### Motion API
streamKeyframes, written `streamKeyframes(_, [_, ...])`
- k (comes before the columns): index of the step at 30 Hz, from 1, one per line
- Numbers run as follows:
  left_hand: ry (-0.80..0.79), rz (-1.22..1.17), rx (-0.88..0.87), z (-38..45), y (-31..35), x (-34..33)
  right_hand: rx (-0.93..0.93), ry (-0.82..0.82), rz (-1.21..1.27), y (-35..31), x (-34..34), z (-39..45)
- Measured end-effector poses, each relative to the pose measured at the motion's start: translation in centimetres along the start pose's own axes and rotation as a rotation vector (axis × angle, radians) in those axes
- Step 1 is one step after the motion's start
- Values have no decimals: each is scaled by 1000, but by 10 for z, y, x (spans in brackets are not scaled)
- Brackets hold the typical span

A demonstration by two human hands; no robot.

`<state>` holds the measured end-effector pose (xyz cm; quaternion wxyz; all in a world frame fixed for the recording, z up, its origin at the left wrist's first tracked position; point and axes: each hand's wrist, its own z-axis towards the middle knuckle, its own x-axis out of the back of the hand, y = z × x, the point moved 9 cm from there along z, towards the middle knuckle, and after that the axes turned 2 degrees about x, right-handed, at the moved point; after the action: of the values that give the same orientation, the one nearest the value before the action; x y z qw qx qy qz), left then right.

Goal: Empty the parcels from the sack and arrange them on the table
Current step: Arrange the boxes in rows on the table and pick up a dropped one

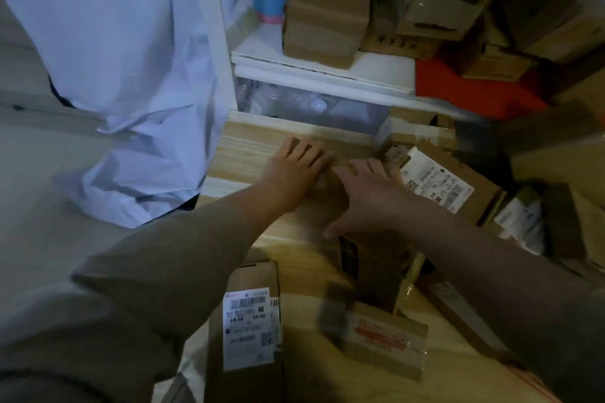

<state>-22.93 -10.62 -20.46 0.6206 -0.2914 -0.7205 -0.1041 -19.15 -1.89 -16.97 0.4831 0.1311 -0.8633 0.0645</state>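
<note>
While hands (296, 170) cover it, parcel (327, 196) blurred

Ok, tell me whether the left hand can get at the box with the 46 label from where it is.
Probably yes. The left hand lies flat on a brown parcel farther up the table, and the 46-label box sits nearer the body with its top uncovered; the hand only needs pulling back.
</note>
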Motion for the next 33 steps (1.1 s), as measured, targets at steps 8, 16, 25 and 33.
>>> streamKeyframes(8, [-32, -418, 288, -21, -80, -13, 1, -33, 95, 8, -3, 2])
streamKeyframes(16, [-321, -2351, 788, -96, -85, -70, -11, 25, 94, 6, -5, 2])
streamKeyframes(25, [-419, -2533, 812, -94, -30, -98, 78, 142, 142, -8, -4, 0])
streamKeyframes(33, [-437, -2347, 740, -84, -35, -74, 84, 183, 186, -3, -2, -7])
